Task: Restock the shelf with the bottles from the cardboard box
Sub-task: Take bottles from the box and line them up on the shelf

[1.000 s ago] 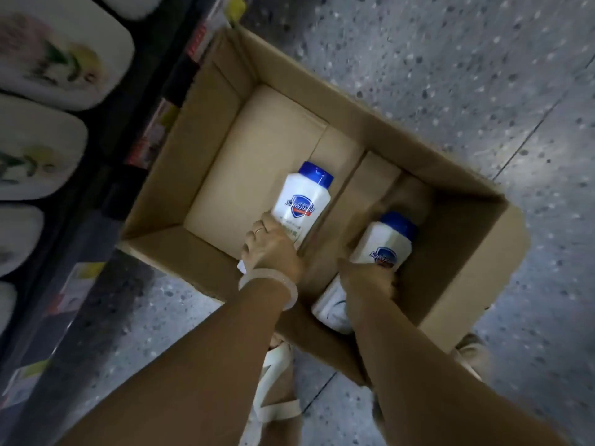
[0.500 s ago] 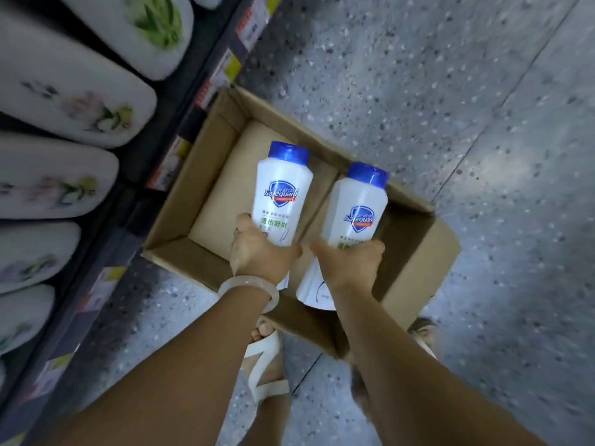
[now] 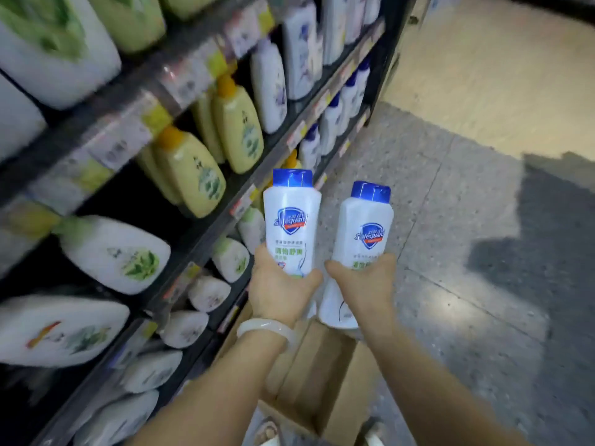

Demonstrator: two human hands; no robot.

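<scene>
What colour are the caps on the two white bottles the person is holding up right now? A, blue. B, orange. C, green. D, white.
A: the bottle in the left hand and the bottle in the right hand each have a blue cap; the orange caps sit on yellow bottles on the shelf.

shop aisle | stocked shelves (image 3: 206,226) | price tags (image 3: 119,143) | toiletry bottles (image 3: 190,172)

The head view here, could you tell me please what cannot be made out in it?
- Cardboard box: inside mostly hidden by both forearms.
- Right-hand bottle: lower label covered by the right hand.
- Shelf price tags: motion-blurred, unreadable.
- Nearest shelved bottles: cut off by the left edge.
</scene>
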